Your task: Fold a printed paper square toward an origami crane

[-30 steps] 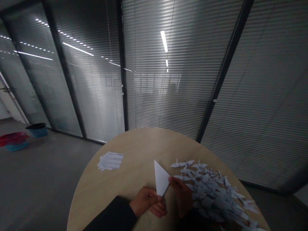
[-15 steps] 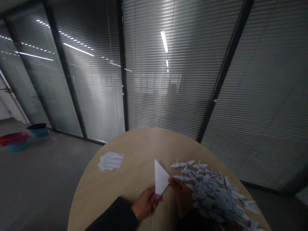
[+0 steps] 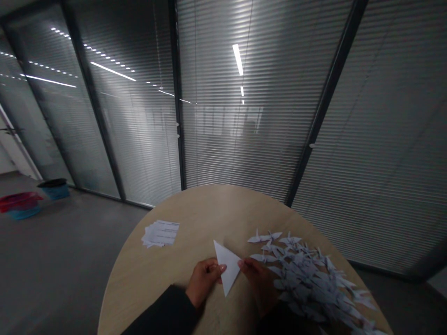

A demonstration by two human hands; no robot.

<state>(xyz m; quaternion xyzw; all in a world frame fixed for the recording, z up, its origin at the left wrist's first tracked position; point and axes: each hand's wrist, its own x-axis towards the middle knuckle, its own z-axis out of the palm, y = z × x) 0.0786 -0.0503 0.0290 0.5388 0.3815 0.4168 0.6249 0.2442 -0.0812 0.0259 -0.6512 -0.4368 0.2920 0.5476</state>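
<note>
Between my hands is a white sheet of paper (image 3: 227, 264) folded into a triangle, held above the round wooden table (image 3: 213, 209). My left hand (image 3: 206, 278) pinches its long left edge near the middle, thumb on top. The opposite corner is pinched by my right hand (image 3: 256, 279), with the thumb at the tip. Beside my right hand spreads a heap of folded paper cranes (image 3: 307, 279), partly hidden by that hand and sleeve.
A small stack of printed paper sheets (image 3: 162, 232) lies on the table's left side. Two bins stand on the floor at far left, one blue with a black rim (image 3: 56, 190), one with a red liner (image 3: 21, 204). Glass partitions with blinds (image 3: 240, 153) rise behind the table.
My left hand has shifted its pinch from the triangle's bottom corner up to the middle of its left edge. The paper has turned slightly, its upper tip moving left and down.
</note>
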